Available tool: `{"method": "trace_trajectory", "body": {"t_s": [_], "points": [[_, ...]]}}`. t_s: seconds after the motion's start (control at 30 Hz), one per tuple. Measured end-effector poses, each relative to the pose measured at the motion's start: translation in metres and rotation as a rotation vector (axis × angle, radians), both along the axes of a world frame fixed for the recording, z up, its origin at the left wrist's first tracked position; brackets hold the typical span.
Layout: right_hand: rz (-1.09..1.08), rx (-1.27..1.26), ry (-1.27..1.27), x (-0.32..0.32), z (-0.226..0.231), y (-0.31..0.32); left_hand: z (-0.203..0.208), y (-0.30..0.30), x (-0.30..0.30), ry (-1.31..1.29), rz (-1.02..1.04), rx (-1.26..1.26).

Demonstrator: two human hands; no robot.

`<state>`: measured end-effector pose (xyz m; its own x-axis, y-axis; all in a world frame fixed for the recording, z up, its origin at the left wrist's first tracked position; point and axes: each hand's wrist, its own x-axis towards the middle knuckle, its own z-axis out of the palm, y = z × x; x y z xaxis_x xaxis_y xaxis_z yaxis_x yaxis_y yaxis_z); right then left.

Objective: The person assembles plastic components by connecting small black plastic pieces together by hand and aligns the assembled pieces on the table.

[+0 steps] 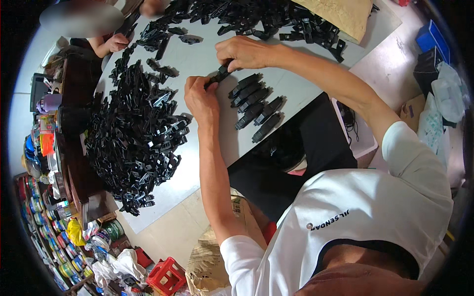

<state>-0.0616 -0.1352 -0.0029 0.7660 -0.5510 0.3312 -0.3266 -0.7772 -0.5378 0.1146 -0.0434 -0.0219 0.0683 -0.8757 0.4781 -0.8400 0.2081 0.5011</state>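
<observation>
Over a pale tabletop [185, 64], a small black part [219, 75] is being pinched by the narrowed fingers of the left hand [201, 97] and right hand [247, 53]. Similar parts [250, 116] are being borne in loose rows just right, a large black heap [133, 138] left. Farther off, another pile [247, 15] is being partly hidden by a brown sack [340, 15].

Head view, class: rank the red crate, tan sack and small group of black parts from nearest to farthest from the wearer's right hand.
From the right hand:
1. Small group of black parts: just below it.
2. Tan sack: upper right.
3. Red crate: lower left.
</observation>
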Motion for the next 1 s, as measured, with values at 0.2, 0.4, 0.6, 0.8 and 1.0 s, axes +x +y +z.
{"method": "trace_trajectory", "body": {"t_s": [0.2, 0.4, 0.6, 0.8, 1.0], "points": [[0.093, -0.073, -0.099, 0.012, -0.009, 0.0, 0.003, -0.003, -0.004, 0.076, 0.001, 0.009], [0.185, 0.049, 0.106, -0.006, 0.009, -0.009, 0.024, -0.015, 0.016, 0.143, -0.211, 0.399], [-0.238, -0.463, 0.137, 0.005, 0.0, -0.077, 0.018, -0.098, 0.043, -0.529, -0.108, -0.271], [-0.231, -0.528, 0.271, 0.018, -0.003, -0.079, 0.009, -0.144, 0.039, -0.629, -0.078, 0.016], [-0.081, 0.582, -0.366, 0.001, 0.007, -0.044, 0.016, -0.101, 0.024, 0.75, -0.268, 0.241]]}}
